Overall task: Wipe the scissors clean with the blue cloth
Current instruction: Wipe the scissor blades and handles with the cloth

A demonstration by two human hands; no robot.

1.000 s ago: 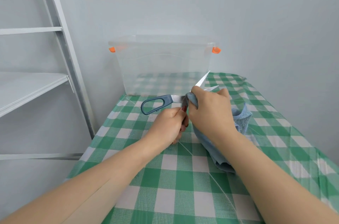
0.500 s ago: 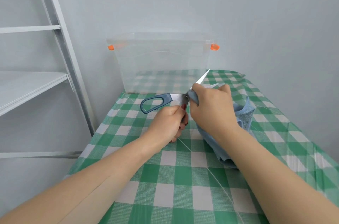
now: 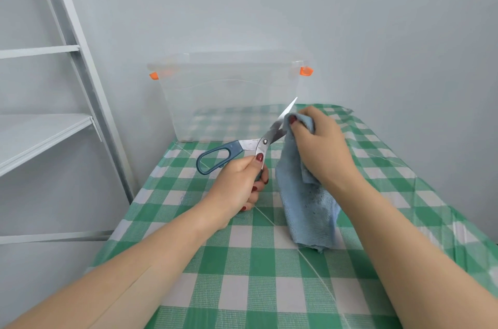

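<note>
Sliding blue cloth [image 3: 307, 202] tipward, scissors [image 3: 258, 144] now opened

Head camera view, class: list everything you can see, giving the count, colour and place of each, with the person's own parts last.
scissors: one, steel blades, blue-grey handles, held above the table, open
blue cloth: one, light blue, speckled dark, hanging to the tablecloth
storage box: one, clear, orange clips, at the wall
tablecloth: one, green and white check, over the table
shelf unit: one, pale grey, far left
left hand: grip on a scissor handle
right hand: pressing cloth to a blade
</note>
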